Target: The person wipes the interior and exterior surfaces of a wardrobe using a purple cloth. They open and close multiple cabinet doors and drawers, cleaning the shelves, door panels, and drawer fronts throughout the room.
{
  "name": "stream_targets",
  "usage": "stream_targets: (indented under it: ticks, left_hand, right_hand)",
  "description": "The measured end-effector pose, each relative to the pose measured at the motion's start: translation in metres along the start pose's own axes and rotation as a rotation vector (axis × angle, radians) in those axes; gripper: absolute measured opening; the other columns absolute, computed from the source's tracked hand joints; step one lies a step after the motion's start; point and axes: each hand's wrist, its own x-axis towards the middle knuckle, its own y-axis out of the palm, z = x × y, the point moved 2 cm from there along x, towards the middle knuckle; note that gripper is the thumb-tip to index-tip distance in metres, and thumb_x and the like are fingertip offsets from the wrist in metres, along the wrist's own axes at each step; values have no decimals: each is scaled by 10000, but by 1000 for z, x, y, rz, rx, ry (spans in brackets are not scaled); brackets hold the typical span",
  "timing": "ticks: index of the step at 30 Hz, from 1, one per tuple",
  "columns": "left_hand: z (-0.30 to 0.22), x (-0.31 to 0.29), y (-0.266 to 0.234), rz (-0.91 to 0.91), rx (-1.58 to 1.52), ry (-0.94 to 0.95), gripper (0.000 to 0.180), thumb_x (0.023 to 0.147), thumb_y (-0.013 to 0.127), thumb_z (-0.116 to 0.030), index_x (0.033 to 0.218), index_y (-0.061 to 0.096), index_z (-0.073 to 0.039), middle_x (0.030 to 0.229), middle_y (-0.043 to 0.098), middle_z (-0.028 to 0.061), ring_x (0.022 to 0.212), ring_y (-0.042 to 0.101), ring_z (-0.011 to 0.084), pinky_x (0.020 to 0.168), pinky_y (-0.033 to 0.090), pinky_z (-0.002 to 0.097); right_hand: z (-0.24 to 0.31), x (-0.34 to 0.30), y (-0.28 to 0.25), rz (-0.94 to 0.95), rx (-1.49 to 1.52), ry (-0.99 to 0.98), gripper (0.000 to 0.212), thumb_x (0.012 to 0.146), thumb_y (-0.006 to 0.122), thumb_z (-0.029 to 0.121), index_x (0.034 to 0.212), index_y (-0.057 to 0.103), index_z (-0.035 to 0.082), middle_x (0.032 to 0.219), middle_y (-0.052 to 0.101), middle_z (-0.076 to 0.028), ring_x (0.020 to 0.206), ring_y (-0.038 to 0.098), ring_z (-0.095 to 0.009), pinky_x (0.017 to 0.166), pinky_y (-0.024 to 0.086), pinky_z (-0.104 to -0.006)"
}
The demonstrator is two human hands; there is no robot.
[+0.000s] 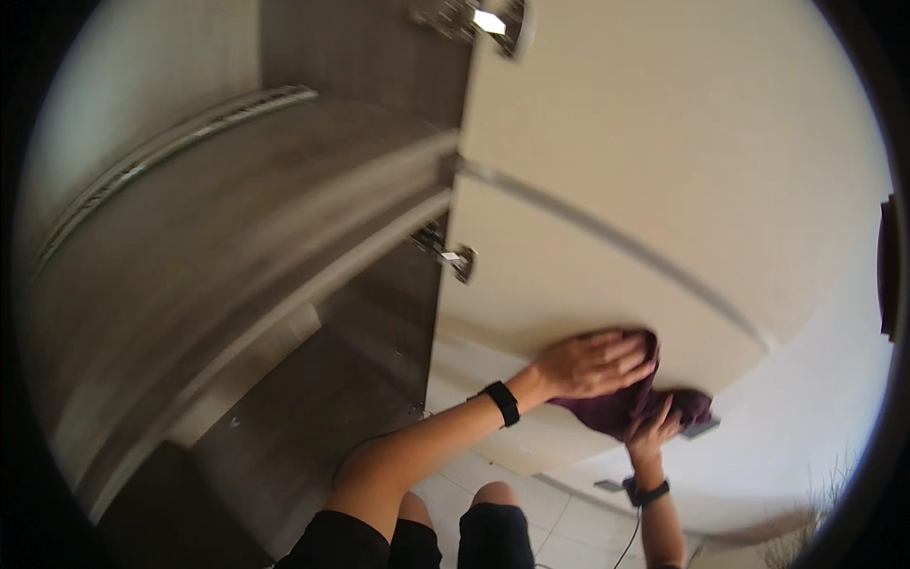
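Observation:
A dark purple cloth (pixel 607 412) lies bunched against the lower part of a cream cabinet door (pixel 626 133). My left hand (pixel 592 365) presses the cloth to the door, its fingers together and the cloth folding up around their tips. Lower and to the right, my right hand (pixel 652 427) has its fingers bent over the other end of the cloth, close to the door's lower corner. Each wrist wears a black band. Part of the cloth is hidden beneath my left hand.
To the left stands the open cabinet with a brown shelf (pixel 237 209) and a metal rail (pixel 171 142). Metal hinges (pixel 460 264) join the door to it. Below are pale floor tiles (pixel 512 503), my knees and a thin black cable (pixel 627 541). Dry twigs (pixel 806 531) show at lower right.

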Motion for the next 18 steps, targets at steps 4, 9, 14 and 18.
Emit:
stream_targets:
  ticks: [4,9,14,18]
  left_hand:
    - [12,-14,-23,29,-255,-140,308,903,527,-160,1203,596,-155,1158,519,14,1097,510,168,975,472,303]
    - [-2,12,-45,204,-235,-400,204,842,568,-149,1024,633,-84,1147,545,83,1064,536,216,869,478,355]
    - [-6,6,-46,518,-386,-917,137,784,623,-125,880,652,-31,1123,562,128,1050,550,269,788,500,358]
    - [4,16,-77,821,-454,-929,88,736,655,-112,800,656,-53,905,604,93,955,588,258,755,518,363]
  right_hand:
    - [27,72,-88,14,113,-51,486,853,617,124,1330,545,66,1321,460,-263,1206,430,-476,1073,215,-623]
    - [34,123,-126,98,190,-59,405,817,572,-31,1205,619,72,1184,517,-210,1065,515,-416,897,413,-546]
    - [25,151,-133,275,250,-32,248,791,615,-2,1035,641,30,1076,536,-181,981,524,-389,843,433,-511]
    - [41,176,-156,459,488,-29,255,733,668,-69,965,638,33,1048,557,-180,936,576,-355,777,494,-446]
